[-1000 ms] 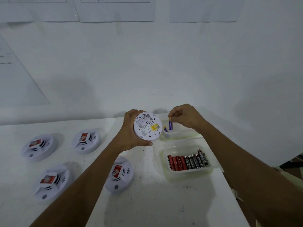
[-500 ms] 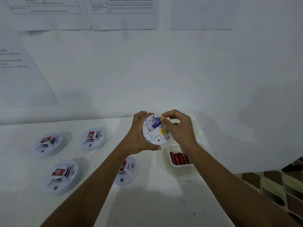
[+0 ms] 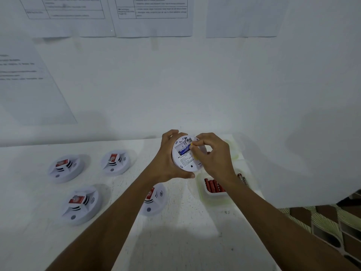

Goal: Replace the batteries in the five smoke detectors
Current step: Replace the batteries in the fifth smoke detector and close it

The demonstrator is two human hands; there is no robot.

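The right hand (image 3: 213,155) hides one end of the blue battery (image 3: 183,151) and most of the far tray (image 3: 234,152); its forearm crosses the battery tray (image 3: 201,185). Label on the held smoke detector (image 3: 188,163) too small to read. Wall sheets (image 3: 152,22) cut off above, print blurred

Blue battery (image 3: 184,151) inside handheld detector (image 3: 188,165)

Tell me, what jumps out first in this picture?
Mid-picture, the left hand grips an upturned white detector while the right hand pinches a blue battery at its open back. Four more detectors lie face up to the left, and a tray of red batteries sits under the right wrist.
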